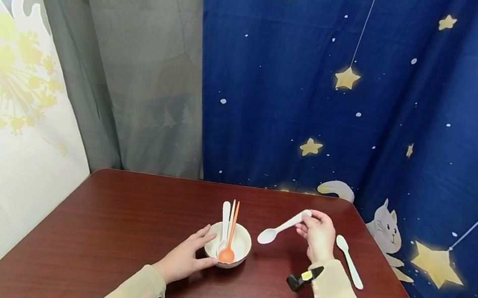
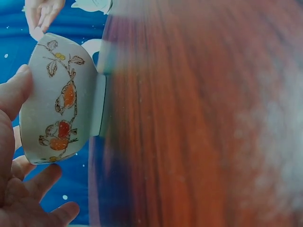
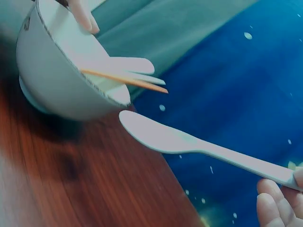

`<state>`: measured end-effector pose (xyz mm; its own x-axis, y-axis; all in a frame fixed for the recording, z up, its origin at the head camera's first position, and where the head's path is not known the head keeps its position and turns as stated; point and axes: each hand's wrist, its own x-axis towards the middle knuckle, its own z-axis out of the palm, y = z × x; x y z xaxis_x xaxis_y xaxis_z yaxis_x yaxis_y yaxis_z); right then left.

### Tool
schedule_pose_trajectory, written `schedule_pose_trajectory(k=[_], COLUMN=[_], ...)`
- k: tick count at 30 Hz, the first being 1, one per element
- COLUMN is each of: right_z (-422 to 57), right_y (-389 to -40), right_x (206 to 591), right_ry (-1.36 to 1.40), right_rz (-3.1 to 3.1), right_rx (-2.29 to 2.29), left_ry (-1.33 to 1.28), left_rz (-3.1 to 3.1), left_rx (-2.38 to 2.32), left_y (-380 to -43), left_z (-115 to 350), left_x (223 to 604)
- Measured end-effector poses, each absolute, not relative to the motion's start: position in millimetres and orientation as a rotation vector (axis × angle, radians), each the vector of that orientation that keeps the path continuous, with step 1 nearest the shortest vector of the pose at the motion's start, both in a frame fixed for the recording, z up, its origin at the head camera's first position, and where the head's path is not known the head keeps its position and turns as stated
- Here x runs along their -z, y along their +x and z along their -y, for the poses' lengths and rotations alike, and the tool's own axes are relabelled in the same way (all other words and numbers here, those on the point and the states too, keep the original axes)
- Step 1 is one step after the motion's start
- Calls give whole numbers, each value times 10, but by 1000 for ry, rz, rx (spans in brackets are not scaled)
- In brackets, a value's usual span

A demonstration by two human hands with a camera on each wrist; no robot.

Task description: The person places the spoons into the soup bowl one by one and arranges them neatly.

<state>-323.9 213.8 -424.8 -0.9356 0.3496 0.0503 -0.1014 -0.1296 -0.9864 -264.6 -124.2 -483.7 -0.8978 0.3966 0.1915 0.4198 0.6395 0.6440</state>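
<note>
A white bowl [image 1: 242,243] stands on the table, its outside painted with a branch and orange birds in the left wrist view. In it lean an orange spoon [image 1: 228,249], a white spoon [image 1: 225,218] and a thin pale handle [image 1: 232,211], their ends rising past the far rim. My left hand [image 1: 183,259] holds the bowl's left side, thumb at the near rim and the other fingers spread farther round. Right of the bowl, my right hand [image 1: 318,233] pinches another white spoon [image 1: 285,227] by its handle end. Its head points at the bowl, apart from the rim.
A pale spoon [image 1: 350,263] lies on the dark red table [image 1: 117,233], right of my right forearm. Behind the table's far edge hang a grey curtain [image 1: 154,66] and a blue starry curtain [image 1: 276,83]. Both wrists wear a small black camera.
</note>
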Motion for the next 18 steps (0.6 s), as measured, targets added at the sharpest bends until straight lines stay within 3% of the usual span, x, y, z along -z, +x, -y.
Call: schedule_pose_trajectory(k=[18], right_z=[-1382], right_y=[-3415], right_x=[4129], right_ry=[-40], right_rz=[2104], right_rx=[-2202], left_ry=[-705], left_rz=[2809], left_rx=[1131], left_y=[-2640], left_z=[1248], left_x=[4830])
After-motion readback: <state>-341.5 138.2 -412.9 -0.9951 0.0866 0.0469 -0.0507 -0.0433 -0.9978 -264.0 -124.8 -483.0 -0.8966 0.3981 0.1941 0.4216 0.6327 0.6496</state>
